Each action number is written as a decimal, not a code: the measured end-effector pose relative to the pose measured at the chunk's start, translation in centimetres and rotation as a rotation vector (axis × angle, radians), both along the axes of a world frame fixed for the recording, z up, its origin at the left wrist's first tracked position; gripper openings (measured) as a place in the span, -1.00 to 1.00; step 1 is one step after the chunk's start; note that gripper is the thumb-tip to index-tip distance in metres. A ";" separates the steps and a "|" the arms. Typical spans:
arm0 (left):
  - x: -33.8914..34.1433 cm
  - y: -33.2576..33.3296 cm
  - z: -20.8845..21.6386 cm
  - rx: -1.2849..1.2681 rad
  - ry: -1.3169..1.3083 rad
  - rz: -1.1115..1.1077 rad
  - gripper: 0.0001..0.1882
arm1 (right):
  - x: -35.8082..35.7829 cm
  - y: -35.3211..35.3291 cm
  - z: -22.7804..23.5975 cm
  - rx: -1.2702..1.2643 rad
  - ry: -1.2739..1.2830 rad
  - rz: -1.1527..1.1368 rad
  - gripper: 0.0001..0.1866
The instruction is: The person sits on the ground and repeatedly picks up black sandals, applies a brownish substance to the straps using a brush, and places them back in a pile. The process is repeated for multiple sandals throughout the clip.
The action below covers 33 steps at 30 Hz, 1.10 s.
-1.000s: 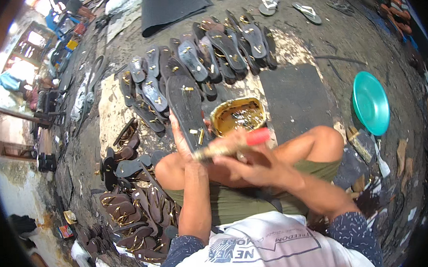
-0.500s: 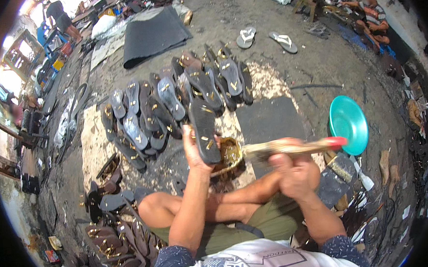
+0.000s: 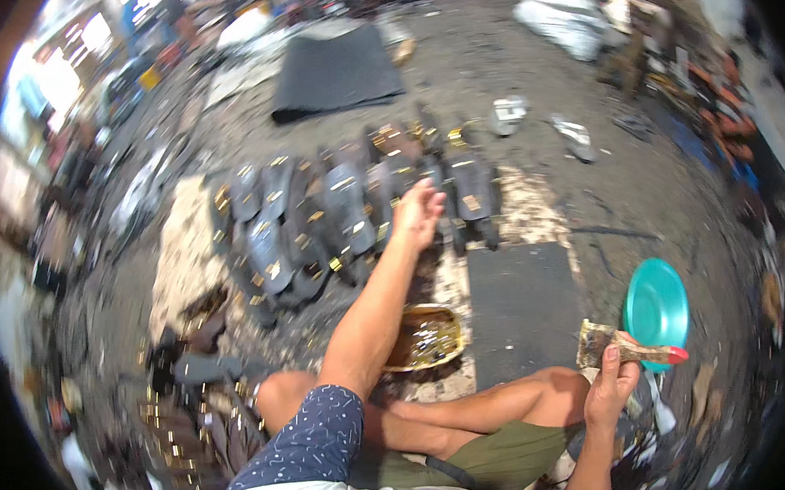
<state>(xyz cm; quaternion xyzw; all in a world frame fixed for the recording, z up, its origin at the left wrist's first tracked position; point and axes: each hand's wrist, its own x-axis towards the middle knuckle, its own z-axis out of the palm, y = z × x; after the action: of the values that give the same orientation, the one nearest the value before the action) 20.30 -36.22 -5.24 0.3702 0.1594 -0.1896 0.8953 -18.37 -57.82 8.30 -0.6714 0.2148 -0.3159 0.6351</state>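
Note:
My left hand [image 3: 420, 215] reaches out over rows of dark sandal soles [image 3: 351, 207] with gold-coloured fittings. Its fingers look apart and I see nothing in them, though motion blurs the picture. A glue-crusted brush [image 3: 648, 351] with a red handle tip is gripped in my right hand [image 3: 611, 389], near my right knee. Its bristle end points left. Below my left forearm sits an open container [image 3: 449, 356] of amber, glue-like liquid, partly covered by the arm.
Right of the container lies a dark flat sheet [image 3: 524, 305]. A teal basin [image 3: 654, 295] stands beside the brush. More sandals [image 3: 180, 433] are heaped at lower left. Farther off are a folded black sheet [image 3: 339, 75], white-strapped slippers [image 3: 573, 138] and a seated person [image 3: 730, 107].
My left hand has moved forward and let go of the sole it held. My right hand has carried the brush from the container toward the right. The view has shifted.

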 end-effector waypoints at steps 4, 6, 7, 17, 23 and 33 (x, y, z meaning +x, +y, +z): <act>-7.1 9.9 8.1 0.212 -0.391 -0.130 -0.63 | 3.7 3.6 -2.1 0.076 0.048 0.092 -0.53; -10.0 16.1 12.0 0.406 -0.590 0.038 -0.60 | 4.7 4.0 -3.1 0.091 0.123 0.233 -0.50; -11.9 19.2 14.1 0.547 -0.543 0.151 -0.57 | 5.2 4.5 -3.8 0.094 0.091 0.257 -0.49; -27.6 65.4 3.7 2.013 0.415 1.238 -0.47 | 6.5 4.5 -2.7 -0.122 0.138 0.343 -0.50; -25.6 75.6 0.3 1.766 0.567 0.688 -0.08 | 7.6 5.8 -2.6 -0.189 0.205 0.353 -0.60; -26.8 71.6 3.3 2.036 -0.314 0.511 -0.55 | 10.2 12.6 -7.6 -0.436 0.579 0.770 -0.71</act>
<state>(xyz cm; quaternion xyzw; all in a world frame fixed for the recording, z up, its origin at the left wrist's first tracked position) -6.48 35.40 -1.95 0.9213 0.1986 0.2770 0.1871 -8.20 -45.22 0.65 -0.8778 0.0487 0.1015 0.4655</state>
